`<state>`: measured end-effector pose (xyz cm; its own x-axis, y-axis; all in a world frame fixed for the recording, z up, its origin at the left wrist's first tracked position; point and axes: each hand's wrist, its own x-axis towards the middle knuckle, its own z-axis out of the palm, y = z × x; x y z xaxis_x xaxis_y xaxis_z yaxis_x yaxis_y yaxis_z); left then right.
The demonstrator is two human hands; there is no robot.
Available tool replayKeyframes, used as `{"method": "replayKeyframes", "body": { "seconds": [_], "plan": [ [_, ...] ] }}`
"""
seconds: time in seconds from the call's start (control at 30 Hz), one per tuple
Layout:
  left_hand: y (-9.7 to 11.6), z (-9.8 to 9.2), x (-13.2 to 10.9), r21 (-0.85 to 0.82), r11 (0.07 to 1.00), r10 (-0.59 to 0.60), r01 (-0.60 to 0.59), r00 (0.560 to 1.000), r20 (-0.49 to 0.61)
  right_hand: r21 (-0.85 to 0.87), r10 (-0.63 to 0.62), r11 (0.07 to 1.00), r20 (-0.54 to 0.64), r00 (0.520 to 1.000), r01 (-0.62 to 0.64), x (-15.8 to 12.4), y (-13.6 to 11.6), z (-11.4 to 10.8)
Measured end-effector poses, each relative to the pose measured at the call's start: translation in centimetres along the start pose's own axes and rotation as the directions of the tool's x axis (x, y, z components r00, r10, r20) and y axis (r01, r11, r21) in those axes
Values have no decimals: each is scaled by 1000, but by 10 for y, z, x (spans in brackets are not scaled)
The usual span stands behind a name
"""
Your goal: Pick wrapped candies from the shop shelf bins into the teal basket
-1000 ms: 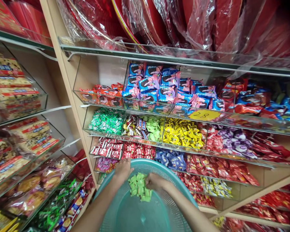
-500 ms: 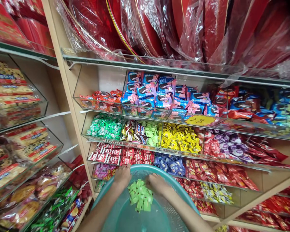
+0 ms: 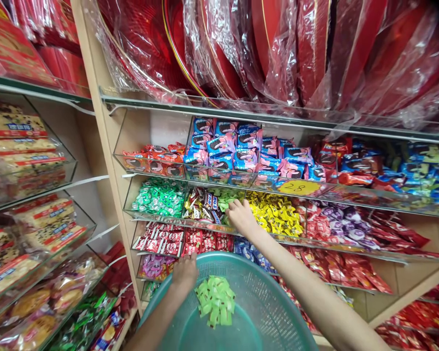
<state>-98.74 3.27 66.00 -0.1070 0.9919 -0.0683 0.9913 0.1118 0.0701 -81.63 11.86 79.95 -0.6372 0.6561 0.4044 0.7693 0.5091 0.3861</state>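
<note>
My left hand [image 3: 185,271] is closed over the far-left rim of a teal plastic basket [image 3: 274,297]. Inside the basket lies a pile of small light-green wrapped candies [image 3: 215,301]. My right hand [image 3: 240,217] is up at the shelf, over the front edge of the compartment of light-green candies [image 3: 225,196]. Its fingers are slightly apart and bent downward, their tips partly hidden; no candy shows in them. Beside that hand are dark-wrapped chocolate bars [image 3: 208,205] on the left and yellow-wrapped candies [image 3: 278,214] on the right.
Green candies [image 3: 160,197] fill the left compartment. Blue and pink cookie packs [image 3: 223,144] stand above, behind a clear ledge with a yellow price tag [image 3: 299,187]. Red packets [image 3: 159,239] sit below. Red plastic-wrapped items [image 3: 270,44] line the top shelf; bread packs [image 3: 25,131] are left.
My right hand has left the basket's far rim area and moved up to the light-green candy compartment. My left hand stays on the rim. The view has shifted slightly.
</note>
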Motion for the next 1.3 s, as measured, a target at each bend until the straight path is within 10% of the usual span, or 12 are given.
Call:
{"method": "replayKeyframes", "body": {
  "seconds": [0.3, 0.8, 1.03, 1.3],
  "plan": [
    [-8, -4, -5, -8, 998, -61, 61, 998, -2, -120, 0, 993, 10, 1000, 1, 8, 3, 35],
    [-7, -4, -3, 8, 998, -64, 64, 998, -3, -64, 27, 998, -40, 999, -29, 2, 4, 11],
    [-5, 1, 2, 30, 999, -36, 36, 999, -5, 377, 136, 924, -174, 975, -61, -26, -36, -26],
    [-3, 2, 5, 30, 999, 33, -34, 999, 27, 802, 67, 514, 315, 947, -303, -82, -109, 86]
  ]
}}
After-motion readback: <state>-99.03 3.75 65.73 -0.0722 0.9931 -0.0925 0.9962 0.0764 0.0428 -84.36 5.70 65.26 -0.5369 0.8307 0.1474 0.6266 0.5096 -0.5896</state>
